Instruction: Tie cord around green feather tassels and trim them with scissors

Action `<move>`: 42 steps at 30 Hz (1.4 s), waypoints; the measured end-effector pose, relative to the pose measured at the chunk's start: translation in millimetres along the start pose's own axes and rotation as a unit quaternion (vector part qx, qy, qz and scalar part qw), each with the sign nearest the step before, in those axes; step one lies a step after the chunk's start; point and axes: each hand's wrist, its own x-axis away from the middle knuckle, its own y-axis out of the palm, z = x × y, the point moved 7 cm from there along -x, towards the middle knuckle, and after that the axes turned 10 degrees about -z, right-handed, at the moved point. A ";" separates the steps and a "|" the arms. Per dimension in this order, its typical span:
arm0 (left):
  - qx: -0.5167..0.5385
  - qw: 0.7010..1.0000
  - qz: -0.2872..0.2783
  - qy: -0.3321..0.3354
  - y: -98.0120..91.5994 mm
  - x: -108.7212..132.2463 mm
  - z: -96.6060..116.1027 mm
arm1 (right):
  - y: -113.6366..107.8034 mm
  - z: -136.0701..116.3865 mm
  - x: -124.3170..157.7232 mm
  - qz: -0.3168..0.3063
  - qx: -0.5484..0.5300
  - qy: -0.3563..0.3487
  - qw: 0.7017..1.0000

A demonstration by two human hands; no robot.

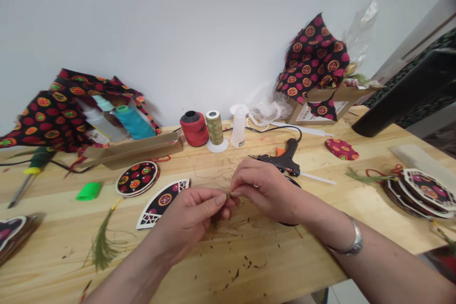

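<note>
My left hand (201,211) is closed, thumb and fingers pinching a small bundle of olive thread (228,194). From the right, my right hand (265,187) pinches the same bundle, so the fingertips of both hands almost touch. Loose strands rise above the fingers, and part of the bundle is hidden beneath my left hand. Partly behind that hand lies a fan-shaped piece (162,203) with a white frame and dark patterned fabric. To its left is a round fabric piece (137,178) with an olive tassel (103,242). A black glue gun (285,159) lies just beyond my right hand.
Thread spools, one red (194,128) and one olive (214,128), stand near the wall beside a white bottle (238,126). A screwdriver (30,175) and a green object (88,191) lie left. Stacked framed pieces (427,192) sit right. Dark scraps litter the front.
</note>
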 end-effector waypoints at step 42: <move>-0.023 0.997 0.070 0.028 -10.1 3.1 7.5 | -16.3 12.7 2.7 0.047 0.020 0.119 0.992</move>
